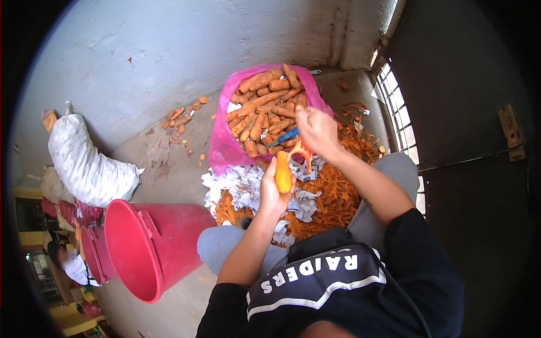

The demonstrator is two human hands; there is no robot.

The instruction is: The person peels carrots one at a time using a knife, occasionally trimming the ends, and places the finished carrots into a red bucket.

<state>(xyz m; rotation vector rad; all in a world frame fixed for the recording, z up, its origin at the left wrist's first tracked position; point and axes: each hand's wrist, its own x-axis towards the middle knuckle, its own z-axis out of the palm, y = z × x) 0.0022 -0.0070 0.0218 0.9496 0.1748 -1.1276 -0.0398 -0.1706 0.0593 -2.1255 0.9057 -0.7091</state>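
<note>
Fingers of your left hand [270, 193] clasp a carrot [283, 177] off the near edge of a pink bag [224, 149] as your right hand [318, 130] grips an orange peeler [302, 150] beside it, apparently mid-peeling, where any further stroke calls for steadiness.

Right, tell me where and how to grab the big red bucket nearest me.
Take the red bucket by the lug on its outer wall, just under the rim. Come from your side, fingers hooked beneath it. The lug juts out, while the wall looks smooth and tapered, so it should slip less.
</note>
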